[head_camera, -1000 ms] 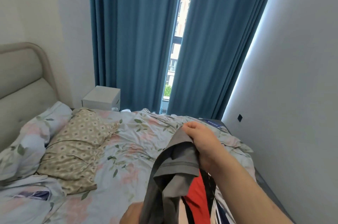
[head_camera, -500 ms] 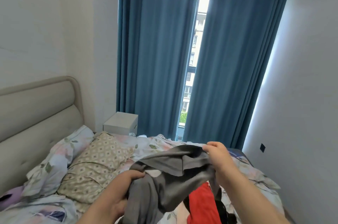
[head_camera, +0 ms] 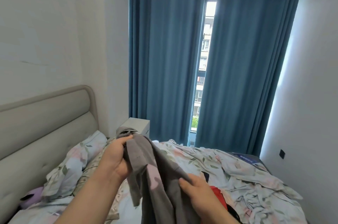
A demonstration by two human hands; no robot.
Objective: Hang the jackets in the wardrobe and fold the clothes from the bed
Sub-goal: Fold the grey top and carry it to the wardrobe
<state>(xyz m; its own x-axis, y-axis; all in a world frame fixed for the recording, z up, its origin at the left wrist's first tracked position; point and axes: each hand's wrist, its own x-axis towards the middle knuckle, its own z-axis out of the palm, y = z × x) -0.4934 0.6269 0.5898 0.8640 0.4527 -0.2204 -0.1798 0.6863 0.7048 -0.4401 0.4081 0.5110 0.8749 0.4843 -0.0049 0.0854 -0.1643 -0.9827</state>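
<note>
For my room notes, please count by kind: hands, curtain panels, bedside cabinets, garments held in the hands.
Hands: 2 (left hand, right hand)
Curtain panels: 2 (left curtain, right curtain)
Bedside cabinet: 1
Held garments: 1 (grey garment, gripped by both hands)
Total: 6

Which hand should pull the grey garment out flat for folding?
Right, probably. The right hand pinches the grey garment low down, with more of the floral duvet showing on its side. The left hand holds the bunched top up and can anchor it.
</note>
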